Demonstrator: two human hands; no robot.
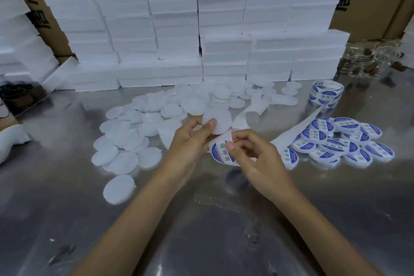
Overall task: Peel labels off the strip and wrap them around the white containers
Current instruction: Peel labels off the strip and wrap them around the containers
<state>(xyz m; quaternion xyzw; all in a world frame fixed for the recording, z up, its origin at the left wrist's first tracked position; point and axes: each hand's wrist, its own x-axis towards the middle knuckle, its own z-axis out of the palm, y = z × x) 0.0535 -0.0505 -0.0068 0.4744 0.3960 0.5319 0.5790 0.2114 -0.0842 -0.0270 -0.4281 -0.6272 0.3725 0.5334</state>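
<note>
White plastic fills most of what lies before you: plain round containers (125,139) lie scattered in a loose heap across the shiny metal worktop (67,197), left of and beyond your hands. Your left hand (190,143) grips one white container (218,122) by its edge, thumb on the near face, tilted up above the worktop. Your right hand (257,154) pinches a blue-and-white label (221,151) between thumb and forefinger, just below that container and touching its lower rim. A white backing strip (289,133) runs from your right hand back to the label roll (324,94) at the far right. Beside the strip, on the right, sits a pile of labelled containers (345,141). Stacks of white foam boxes (179,36) line the back of the worktop, with brown cartons (369,2) behind them.
</note>
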